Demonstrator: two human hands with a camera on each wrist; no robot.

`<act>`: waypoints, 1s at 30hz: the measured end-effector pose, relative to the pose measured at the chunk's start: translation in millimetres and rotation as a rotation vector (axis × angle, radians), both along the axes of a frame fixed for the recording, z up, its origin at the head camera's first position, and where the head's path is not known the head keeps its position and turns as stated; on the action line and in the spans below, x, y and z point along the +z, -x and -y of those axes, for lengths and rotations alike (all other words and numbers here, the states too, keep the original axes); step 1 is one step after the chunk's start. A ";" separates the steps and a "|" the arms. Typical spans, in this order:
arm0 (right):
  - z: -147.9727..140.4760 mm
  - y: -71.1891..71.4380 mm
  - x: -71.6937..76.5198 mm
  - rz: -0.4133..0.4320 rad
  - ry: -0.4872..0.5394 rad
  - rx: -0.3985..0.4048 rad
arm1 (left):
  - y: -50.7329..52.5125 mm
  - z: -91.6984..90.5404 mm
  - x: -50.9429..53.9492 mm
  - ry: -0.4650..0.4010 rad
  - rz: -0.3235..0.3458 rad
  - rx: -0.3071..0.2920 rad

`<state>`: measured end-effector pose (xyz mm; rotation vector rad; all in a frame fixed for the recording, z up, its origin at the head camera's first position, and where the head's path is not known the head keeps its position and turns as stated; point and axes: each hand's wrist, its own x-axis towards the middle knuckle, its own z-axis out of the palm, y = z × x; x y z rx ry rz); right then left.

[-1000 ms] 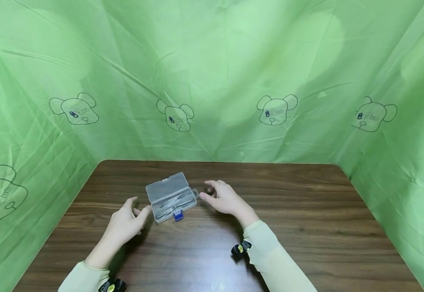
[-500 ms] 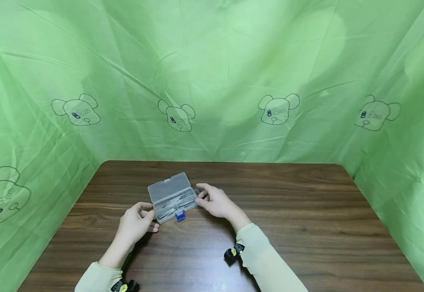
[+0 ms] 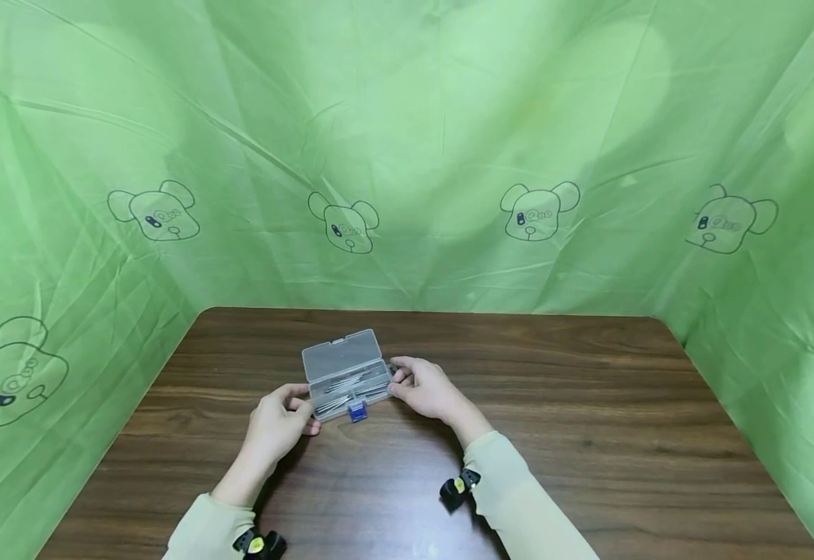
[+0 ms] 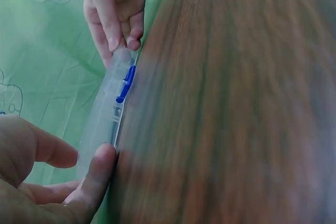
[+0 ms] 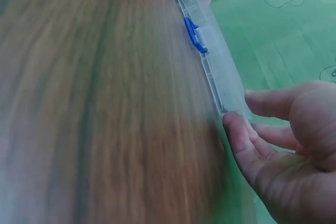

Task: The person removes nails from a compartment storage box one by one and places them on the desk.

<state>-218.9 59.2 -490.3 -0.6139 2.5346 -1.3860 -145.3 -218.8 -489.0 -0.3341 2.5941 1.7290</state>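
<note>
A clear plastic box [image 3: 341,355] lies on the wooden table with its hinged lid raised and tipped back. Inside its tray are several thin, silvery metal rods [image 3: 348,384], too small to identify. A blue latch [image 3: 358,412] sticks out from the front edge. My left hand [image 3: 275,426] grips the box's left end, thumb at the front corner. At the opposite end my right hand [image 3: 429,390] holds the box between thumb and fingers. Both wrist views show the box [image 4: 98,116] edge-on between the two hands, its blue latch [image 5: 195,36] facing the near side.
The dark wood table [image 3: 554,389] extends to both sides and in front of the box. Green cloth [image 3: 435,155] printed with bear heads hangs behind and at the sides. Each wrist carries a small black camera [image 3: 458,488].
Both hands have closed in on the box's ends from a little way off. The box has shifted slightly to the right with them. Its lid stays raised.
</note>
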 end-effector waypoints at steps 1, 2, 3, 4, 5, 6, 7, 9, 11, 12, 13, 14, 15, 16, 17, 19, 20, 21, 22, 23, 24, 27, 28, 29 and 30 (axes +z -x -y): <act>-2.5 -1.1 0.0 0.001 0.001 -0.007 | 1.2 -1.7 -0.6 -0.012 0.001 -0.001; -5.2 -2.2 0.0 0.003 0.003 -0.013 | 2.4 -3.7 -1.2 -0.025 0.002 -0.002; -8.2 -3.2 0.1 0.005 0.005 -0.019 | 3.9 -5.6 -2.1 -0.032 0.005 -0.002; -11.2 -4.0 -0.1 0.007 0.008 -0.025 | 5.5 -7.8 -2.9 -0.043 0.007 -0.003; -14.2 -4.4 -0.3 0.007 0.012 -0.030 | 7.1 -10.1 -3.4 -0.055 0.009 -0.005; -17.1 -4.7 -0.4 0.012 0.016 -0.039 | 8.7 -12.6 -3.6 -0.059 0.008 -0.006; -20.1 -4.6 -0.6 0.017 0.022 -0.045 | 10.6 -15.1 -4.1 -0.065 0.005 -0.008; -26.0 -3.8 -1.2 0.027 0.037 -0.057 | 13.8 -20.6 -4.1 -0.075 -0.004 -0.013; -32.2 -2.8 -1.3 0.039 0.047 -0.070 | 17.0 -26.5 -3.6 -0.095 -0.013 -0.020; -35.6 -2.4 -1.6 0.047 0.052 -0.076 | 18.7 -29.4 -3.6 -0.102 -0.018 -0.024; -39.0 -1.9 -1.7 0.053 0.056 -0.082 | 20.5 -32.4 -3.4 -0.113 -0.023 -0.029; -42.5 -1.6 -1.5 0.059 0.061 -0.087 | 22.2 -35.3 -3.3 -0.122 -0.026 -0.035; -46.1 -1.3 -1.2 0.065 0.065 -0.090 | 24.1 -38.2 -3.1 -0.129 -0.028 -0.041; -49.5 -1.5 -1.0 0.070 0.070 -0.094 | 25.7 -41.0 -3.1 -0.137 -0.032 -0.049; -52.8 -1.6 -0.9 0.075 0.074 -0.098 | 27.6 -43.8 -3.2 -0.145 -0.035 -0.057; -59.2 -2.1 -0.7 0.081 0.079 -0.108 | 31.0 -49.5 -3.5 -0.158 -0.039 -0.071; -62.3 -2.5 -0.3 0.086 0.085 -0.112 | 32.8 -52.1 -3.8 -0.158 -0.040 -0.076; -65.3 -2.9 -0.3 0.092 0.088 -0.116 | 34.3 -54.8 -3.8 -0.154 -0.041 -0.084; -68.3 -3.2 -0.5 0.096 0.090 -0.121 | 35.8 -57.4 -4.1 -0.150 -0.043 -0.091; -71.4 -3.7 -0.7 0.101 0.091 -0.128 | 37.4 -60.0 -4.5 -0.145 -0.044 -0.095; -74.6 -4.1 -0.8 0.110 0.096 -0.135 | 38.5 -62.5 -4.7 -0.137 -0.045 -0.101; -84.5 -6.1 -1.2 0.148 0.116 -0.155 | 42.3 -69.7 -5.1 -0.114 -0.060 -0.132; -87.8 -6.8 -1.0 0.165 0.124 -0.162 | 43.6 -71.9 -5.4 -0.112 -0.062 -0.141; -90.9 -7.7 -0.7 0.185 0.133 -0.168 | 45.0 -74.1 -5.7 -0.111 -0.063 -0.149; -94.1 -8.6 -0.3 0.202 0.141 -0.168 | 46.1 -76.4 -5.9 -0.108 -0.067 -0.161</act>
